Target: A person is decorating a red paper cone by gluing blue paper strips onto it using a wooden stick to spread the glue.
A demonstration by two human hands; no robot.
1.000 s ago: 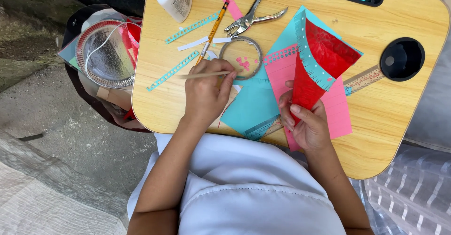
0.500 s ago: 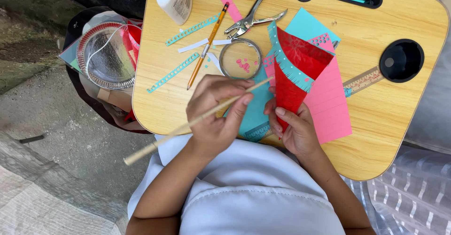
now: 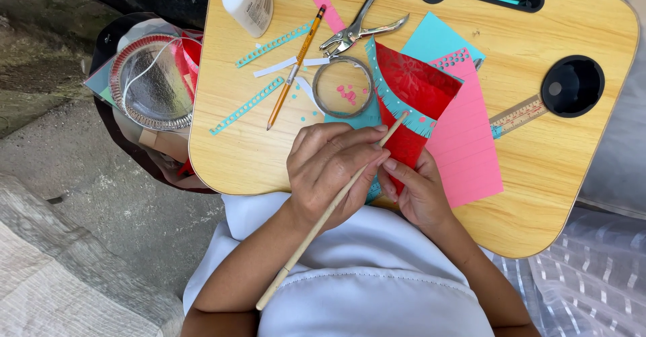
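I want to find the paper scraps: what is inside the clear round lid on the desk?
Inside the clear round lid lie a few small pink punched dots on bare wood. Its right edge is covered by the red paper cone, so that part is hidden.

The paper cone (image 3: 409, 101) is bright red with a faint darker print, edged by a teal fringe strip (image 3: 397, 105) dotted pink. The stick (image 3: 323, 219) is pale tan. Beneath lie a pink ruled sheet (image 3: 464, 148) and a teal sheet (image 3: 437, 41). The bench (image 3: 269, 155) is light yellow wood grain. The pencil (image 3: 296, 68) is orange-yellow, the hole punch (image 3: 360, 30) silver, the glue bottle (image 3: 245, 0) white.
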